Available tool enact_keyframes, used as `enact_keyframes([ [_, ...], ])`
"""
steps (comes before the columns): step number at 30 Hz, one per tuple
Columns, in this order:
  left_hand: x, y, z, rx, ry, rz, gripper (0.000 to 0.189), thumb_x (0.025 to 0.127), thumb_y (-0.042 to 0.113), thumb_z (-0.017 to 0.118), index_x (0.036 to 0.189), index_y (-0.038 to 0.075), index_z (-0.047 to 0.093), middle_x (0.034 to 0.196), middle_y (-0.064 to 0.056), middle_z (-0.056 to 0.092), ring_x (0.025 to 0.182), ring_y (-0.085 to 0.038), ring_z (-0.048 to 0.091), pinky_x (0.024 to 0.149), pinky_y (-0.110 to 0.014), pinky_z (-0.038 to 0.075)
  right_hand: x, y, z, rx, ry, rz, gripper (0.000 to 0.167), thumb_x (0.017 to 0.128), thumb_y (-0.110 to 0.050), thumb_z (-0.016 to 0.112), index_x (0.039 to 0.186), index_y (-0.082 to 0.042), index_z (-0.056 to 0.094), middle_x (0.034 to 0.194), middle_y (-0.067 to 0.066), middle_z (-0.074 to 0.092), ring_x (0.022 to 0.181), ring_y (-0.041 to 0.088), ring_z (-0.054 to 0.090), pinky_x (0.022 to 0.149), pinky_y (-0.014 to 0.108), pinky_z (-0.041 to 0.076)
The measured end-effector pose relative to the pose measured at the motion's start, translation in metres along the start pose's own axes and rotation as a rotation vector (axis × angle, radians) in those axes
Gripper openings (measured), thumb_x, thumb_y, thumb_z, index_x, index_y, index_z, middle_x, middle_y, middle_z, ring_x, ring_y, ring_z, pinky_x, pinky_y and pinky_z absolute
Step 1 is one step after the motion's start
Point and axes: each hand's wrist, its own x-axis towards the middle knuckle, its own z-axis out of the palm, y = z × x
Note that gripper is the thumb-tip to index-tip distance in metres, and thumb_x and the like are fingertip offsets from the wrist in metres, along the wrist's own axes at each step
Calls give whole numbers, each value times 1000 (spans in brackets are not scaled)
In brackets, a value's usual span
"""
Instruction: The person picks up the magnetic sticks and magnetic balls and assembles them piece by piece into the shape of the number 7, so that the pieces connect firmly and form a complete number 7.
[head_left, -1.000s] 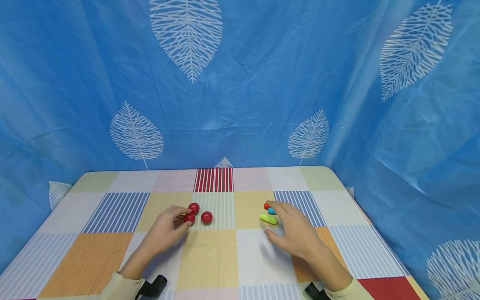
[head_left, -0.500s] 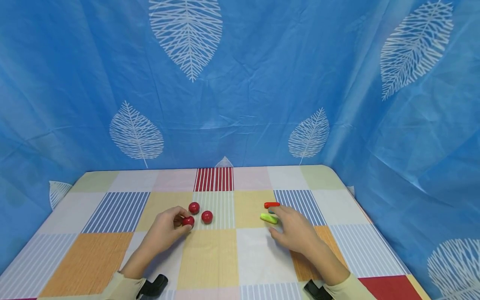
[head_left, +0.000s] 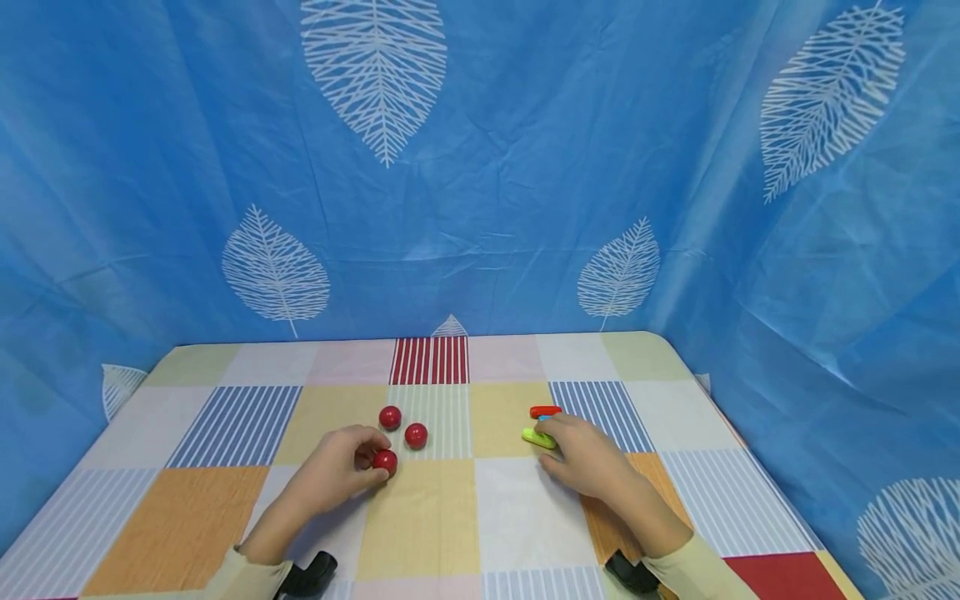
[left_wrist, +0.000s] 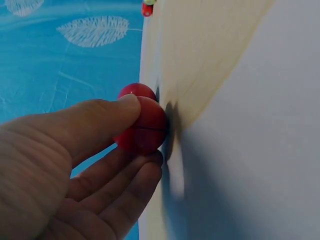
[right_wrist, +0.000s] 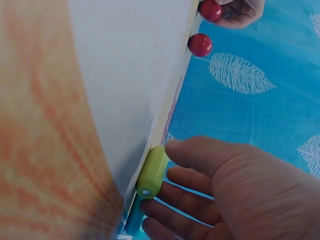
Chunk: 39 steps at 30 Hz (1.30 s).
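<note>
My left hand [head_left: 337, 471] pinches a glossy red ball [head_left: 386, 462] between thumb and fingers, low over the cloth; a dark seam line crosses that ball in the left wrist view. Behind it lie two more red balls, one to the left [head_left: 390, 417] and one to the right [head_left: 416, 436]. Over on the right, my right hand [head_left: 588, 458] has its fingers bent loosely over a short yellow-green stick [head_left: 536, 437] with ridged sides. Its fingertips reach a blue stick [right_wrist: 134, 220], mostly hidden in the head view. A red stick [head_left: 544, 412] lies just beyond.
A patchwork-checked cloth [head_left: 420, 517] covers the table. Blue curtains [head_left: 480, 183] with white leaf prints hang along the back and the sides. Dark straps [head_left: 309, 575] sit at both wrists, below the light sleeves.
My left hand has drawn its ball towards me, away from the other two. My right hand has shifted slightly; the red stick, partly covered before, now shows whole beside the blue one.
</note>
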Motion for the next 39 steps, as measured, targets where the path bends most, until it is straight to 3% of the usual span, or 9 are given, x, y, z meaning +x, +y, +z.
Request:
enact_keyframes([
  [9, -2, 12, 0, 43, -79, 66, 27, 73, 4, 84, 94, 7, 69, 87, 4, 62, 80, -12, 61, 73, -29, 53, 6, 1, 1, 0, -10, 3, 28, 76, -11, 83, 99, -9, 66, 85, -4, 56, 71, 10, 48, 65, 30, 47],
  [17, -3, 21, 4, 38, -157, 83, 26, 72, 5, 85, 91, 10, 68, 85, 6, 62, 79, -9, 61, 70, -27, 54, 6, 1, 2, 8, -38, 37, 27, 77, -9, 82, 95, -14, 63, 87, -5, 60, 75, 10, 52, 68, 31, 49],
  [24, -3, 23, 8, 1, -201, 115, 26, 72, 5, 85, 90, 10, 67, 85, 6, 64, 80, -9, 62, 69, -27, 54, 7, 0, 2, 42, -51, 67, 26, 77, -3, 81, 90, -12, 61, 81, -6, 55, 70, 11, 46, 64, 30, 46],
  [31, -3, 28, 12, 15, -237, 95, 24, 72, 9, 85, 89, 13, 68, 81, 11, 63, 76, -6, 60, 67, -26, 53, 3, -1, 2, 51, -32, 18, 24, 77, 1, 78, 89, -13, 63, 83, -6, 56, 73, 10, 48, 67, 28, 48],
  [39, -4, 32, 12, 0, -246, 123, 21, 73, 9, 85, 87, 11, 71, 77, 12, 63, 70, -5, 59, 64, -25, 52, -3, -2, 0, 55, -7, -59, 25, 77, 4, 76, 89, -13, 62, 86, -7, 57, 77, 9, 50, 68, 27, 48],
])
